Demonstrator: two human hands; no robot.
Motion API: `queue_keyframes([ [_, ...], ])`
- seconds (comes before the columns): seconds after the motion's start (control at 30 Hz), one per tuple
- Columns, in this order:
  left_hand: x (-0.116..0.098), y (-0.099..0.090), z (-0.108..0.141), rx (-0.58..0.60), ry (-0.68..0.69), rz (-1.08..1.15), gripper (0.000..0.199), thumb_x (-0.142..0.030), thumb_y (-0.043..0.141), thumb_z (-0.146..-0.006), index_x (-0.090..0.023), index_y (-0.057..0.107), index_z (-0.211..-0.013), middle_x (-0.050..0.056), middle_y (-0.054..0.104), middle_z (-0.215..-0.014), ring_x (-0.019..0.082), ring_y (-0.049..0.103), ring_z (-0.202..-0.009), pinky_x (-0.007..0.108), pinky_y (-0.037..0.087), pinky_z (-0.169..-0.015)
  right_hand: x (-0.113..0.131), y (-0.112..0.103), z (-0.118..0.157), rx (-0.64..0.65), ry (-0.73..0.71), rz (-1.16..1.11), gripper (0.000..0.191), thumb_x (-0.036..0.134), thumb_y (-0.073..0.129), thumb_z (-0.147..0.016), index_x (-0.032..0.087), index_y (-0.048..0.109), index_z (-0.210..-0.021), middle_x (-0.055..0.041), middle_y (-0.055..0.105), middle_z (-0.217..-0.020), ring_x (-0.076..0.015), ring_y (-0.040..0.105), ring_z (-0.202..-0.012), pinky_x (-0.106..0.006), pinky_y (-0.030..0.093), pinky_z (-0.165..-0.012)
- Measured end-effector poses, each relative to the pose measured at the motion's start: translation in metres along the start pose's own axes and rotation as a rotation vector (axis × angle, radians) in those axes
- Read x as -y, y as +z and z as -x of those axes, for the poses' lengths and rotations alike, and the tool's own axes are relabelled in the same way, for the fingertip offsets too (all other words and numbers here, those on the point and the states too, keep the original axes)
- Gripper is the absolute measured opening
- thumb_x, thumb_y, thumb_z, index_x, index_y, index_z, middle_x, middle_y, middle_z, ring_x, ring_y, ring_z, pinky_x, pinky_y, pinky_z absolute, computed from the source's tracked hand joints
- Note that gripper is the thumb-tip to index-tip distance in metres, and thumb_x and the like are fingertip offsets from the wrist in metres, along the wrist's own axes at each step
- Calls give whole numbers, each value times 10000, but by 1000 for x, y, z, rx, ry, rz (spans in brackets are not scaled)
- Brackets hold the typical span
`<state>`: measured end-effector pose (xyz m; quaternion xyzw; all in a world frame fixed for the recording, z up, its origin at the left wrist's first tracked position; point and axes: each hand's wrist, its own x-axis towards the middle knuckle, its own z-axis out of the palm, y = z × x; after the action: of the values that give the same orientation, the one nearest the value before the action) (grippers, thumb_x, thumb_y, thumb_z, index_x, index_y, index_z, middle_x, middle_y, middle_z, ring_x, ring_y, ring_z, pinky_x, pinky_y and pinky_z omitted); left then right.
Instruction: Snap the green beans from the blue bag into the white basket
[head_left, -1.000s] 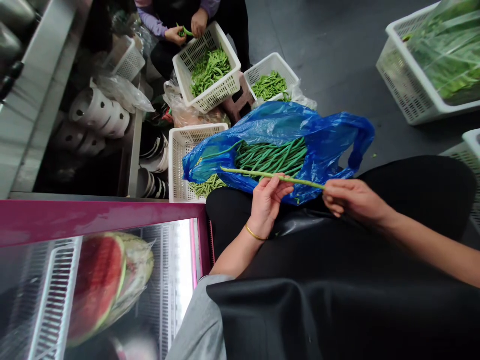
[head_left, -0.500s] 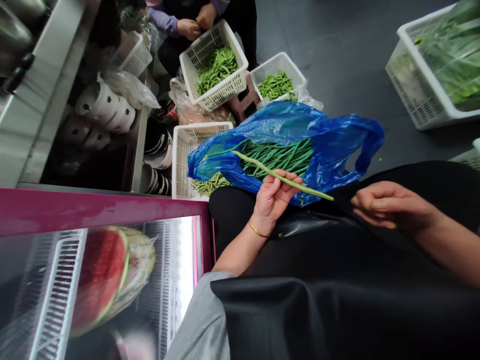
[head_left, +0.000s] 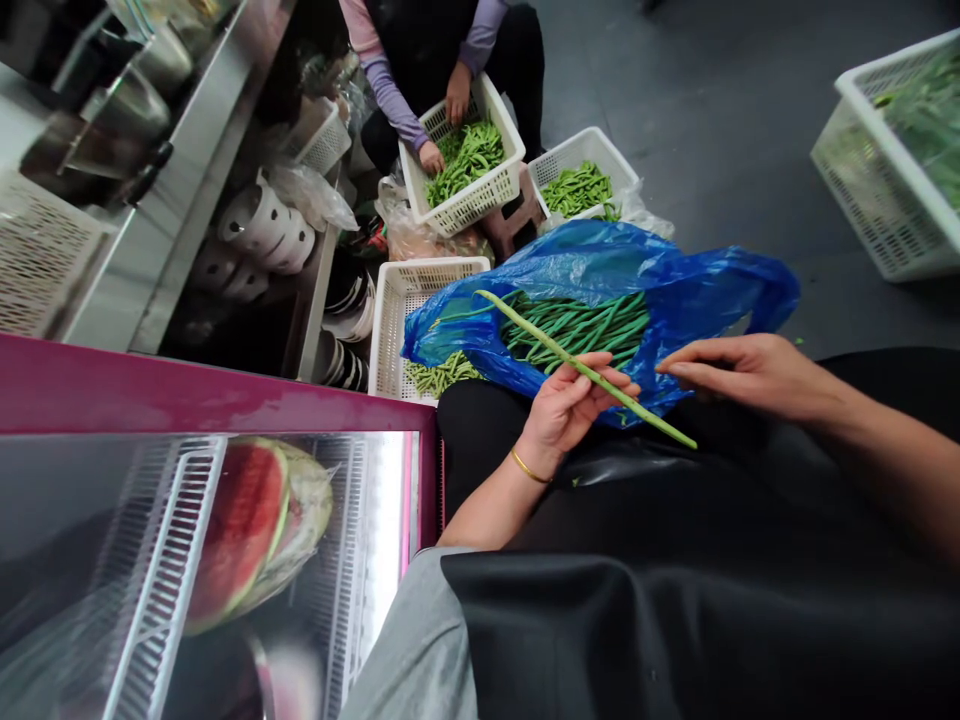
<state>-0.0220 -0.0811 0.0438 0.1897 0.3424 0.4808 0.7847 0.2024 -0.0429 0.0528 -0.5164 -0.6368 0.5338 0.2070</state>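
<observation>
Left grip pinches a long bean; whether the right grip is pressed together I cannot tell.

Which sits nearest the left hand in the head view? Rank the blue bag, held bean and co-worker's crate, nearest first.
1. Held bean: in the left hand.
2. Blue bag: just beyond that hand.
3. Co-worker's crate: farther forward, to the left.

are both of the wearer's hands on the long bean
No, only the left hand holds the long bean; the right hand is apart from it.
</observation>
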Motion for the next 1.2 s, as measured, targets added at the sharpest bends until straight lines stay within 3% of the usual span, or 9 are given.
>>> queue_keyframes([
  [0.1,1,0,-1,20,44,14,317,-346,742,-717,-193,668,-985,82,693,-926,300,653,-1011,464,473,-921,12,7,1,42,-17,-35,559,673,576,-754,148,713,-888,-66,646,-689,-140,526,-561,-277,416,-529],
  [0.23,5,-5,-5,-83,84,-85,191,-295,730,-725,-191,689,-880,70,673,-1014,254,635,-1009,380,487,-883,23,23,3,-125,-253,109,349,508,596,-816,187,705,-899,-66,681,-810,-174,591,-693,-299,454,-661],
  [0.3,7,-8,-7,-106,110,-129,193,-292,737,-713,-187,699,-871,51,668,-910,206,645,-890,334,489,-839,28,31,1,-155,-369,183,269,447,591,-827,216,695,-917,-56,694,-840,-191,619,-744,-309,466,-712],
  [0.4,6,-9,-8,-89,149,-126,295,-313,753,-693,-201,694,-959,18,635,-769,149,621,-738,289,487,-757,33,39,-2,-171,-413,251,208,381,535,-868,235,680,-901,-50,701,-847,-195,639,-758,-308,477,-713],
  [0.6,0,-2,-4,-155,210,-177,267,-313,767,-682,-185,676,-899,22,659,-759,139,633,-707,261,489,-691,29,42,-1,-276,-506,425,203,324,503,-903,209,670,-918,-65,682,-826,-191,633,-758,-302,469,-689],
  [0.8,3,5,2,-203,291,-284,233,-307,746,-721,-190,697,-917,24,684,-792,175,666,-788,299,509,-774,34,43,0,-344,-606,733,256,290,468,-927,190,693,-995,-89,684,-889,-204,613,-814,-317,417,-721],
  [1.03,6,5,4,-218,326,-402,192,-279,725,-741,-196,703,-913,14,684,-759,153,651,-701,291,510,-740,43,53,-3,-363,-704,1036,302,228,437,-926,155,676,-758,-78,600,-659,-176,505,-614,-321,295,-609],
  [1.2,11,0,1,-240,293,-437,187,-274,724,-735,-178,706,-894,20,673,-736,149,637,-669,291,505,-724,37,58,-6,-295,-663,1049,301,200,426,-906,146,628,-689,-74,568,-619,-158,477,-553,-302,259,-555],
])
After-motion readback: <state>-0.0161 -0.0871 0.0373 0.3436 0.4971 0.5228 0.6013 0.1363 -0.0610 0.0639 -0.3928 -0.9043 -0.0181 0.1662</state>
